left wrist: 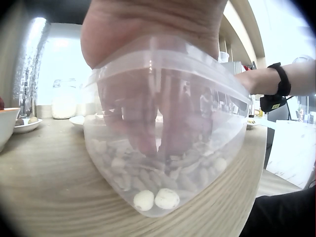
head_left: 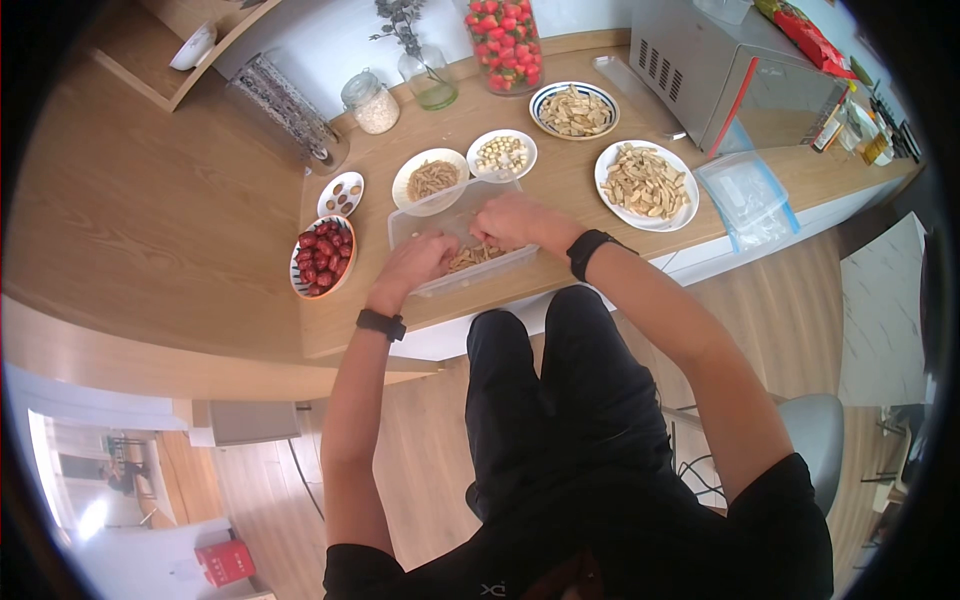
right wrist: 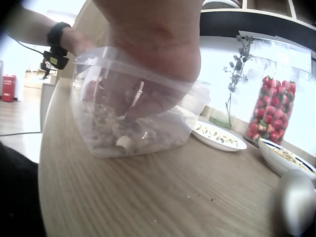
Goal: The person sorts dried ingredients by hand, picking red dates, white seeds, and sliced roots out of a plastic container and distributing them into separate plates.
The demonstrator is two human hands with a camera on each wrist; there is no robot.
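Observation:
A clear plastic container [head_left: 405, 226] sits near the counter's front edge, holding tan strip-like pieces [head_left: 474, 258]. My left hand [head_left: 422, 258] reaches in over its left end; through the wall in the left wrist view, its fingers [left wrist: 173, 118] point down, loosely straight, among the pieces. From the right side, my right hand [head_left: 508, 222] also dips inside, its fingers low at the pieces and partly blurred by the plastic in the right wrist view. Two round whitish pieces [left wrist: 167, 198] lie in the bottom corner below the left hand.
Behind the container stand a bowl of tan strips [head_left: 433, 181] and a plate of round whitish pieces [head_left: 503, 154]. Red dates [head_left: 325, 258] fill a bowl at left. Two dishes of pale slices [head_left: 648, 182] and a zip bag [head_left: 748, 195] lie right, near the microwave [head_left: 690, 70].

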